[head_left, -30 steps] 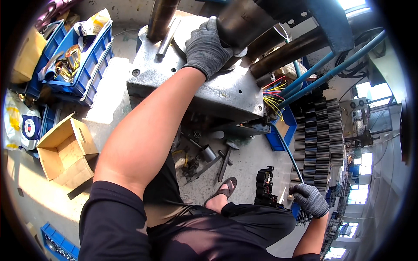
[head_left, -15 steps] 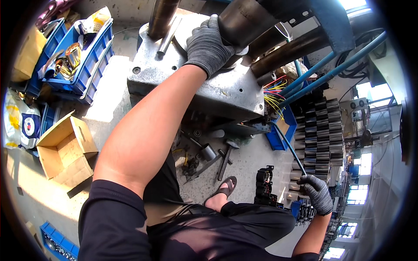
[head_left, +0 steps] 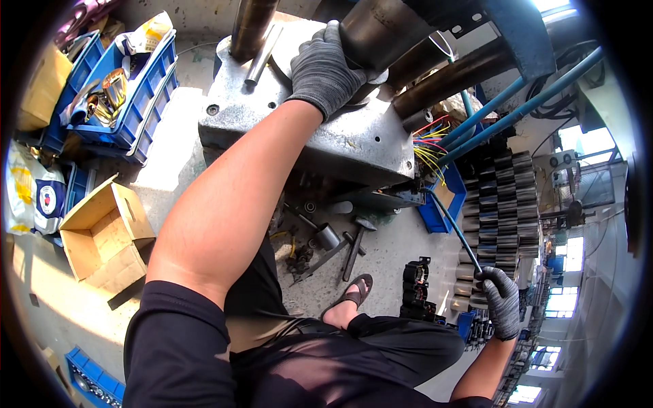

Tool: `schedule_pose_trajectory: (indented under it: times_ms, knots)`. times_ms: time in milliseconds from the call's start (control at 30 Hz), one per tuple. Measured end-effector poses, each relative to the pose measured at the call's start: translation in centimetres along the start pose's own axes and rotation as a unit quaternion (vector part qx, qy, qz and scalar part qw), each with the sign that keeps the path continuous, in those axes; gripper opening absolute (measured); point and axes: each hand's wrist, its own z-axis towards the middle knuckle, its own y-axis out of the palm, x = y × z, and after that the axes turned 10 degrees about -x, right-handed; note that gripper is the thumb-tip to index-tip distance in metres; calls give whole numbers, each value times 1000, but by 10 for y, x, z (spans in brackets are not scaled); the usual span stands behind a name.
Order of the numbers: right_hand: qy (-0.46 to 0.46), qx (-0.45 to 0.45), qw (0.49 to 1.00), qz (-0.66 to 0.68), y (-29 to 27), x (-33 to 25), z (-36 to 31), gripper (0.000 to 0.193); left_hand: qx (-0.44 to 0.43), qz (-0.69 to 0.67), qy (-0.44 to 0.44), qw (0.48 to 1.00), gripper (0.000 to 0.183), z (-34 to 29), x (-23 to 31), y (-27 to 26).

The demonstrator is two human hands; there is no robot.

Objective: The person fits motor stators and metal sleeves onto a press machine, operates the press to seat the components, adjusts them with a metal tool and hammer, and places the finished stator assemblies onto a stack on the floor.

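Observation:
My left hand [head_left: 325, 73], in a grey knitted glove, is closed about the lower end of a thick dark metal cylinder [head_left: 379, 35]. Its fingers lie along the cylinder's left side, and the thumb reaches to the right below it. Under the hand is the thick steel plate [head_left: 238, 112] of a press-like machine; the contact there is partly hidden. At the right, my gloved right hand [head_left: 502, 302] is closed round the near end of a slim dark blue lever rod [head_left: 454, 228]. The rod slants up to the machine's right side.
A steel rod [head_left: 264, 58] lies on the plate beside a column [head_left: 252, 30]. Coloured wires [head_left: 432, 146] hang at its right corner. Below are a hammer [head_left: 356, 248] and other tools. Stacked metal cylinders [head_left: 503, 211] stand right; blue crates [head_left: 146, 102] and a cardboard box [head_left: 109, 238] are left.
My right hand has shifted slightly right, still on the lever rod's end. My left hand keeps its place on the cylinder.

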Motion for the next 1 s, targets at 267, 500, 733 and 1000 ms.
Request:
schedule_pose_trajectory:
  times_ms: [267,500,733,1000]
  knots:
    - [-248,304,898,-198,-75,19,45,27,-58,-31,12,998,111,-4,5,-15]
    - [-335,355,853,-186,-123,-27,116,32,-37,-26,51,998,63,-22,-8,-28]
    - [-301,345,877,-144,-146,-51,163,30,-3,344,92,934,38,-20,-49,-63]
    - [-248,352,887,-168,-164,-31,167,32,-38,415,32,909,32,-21,-38,-55]
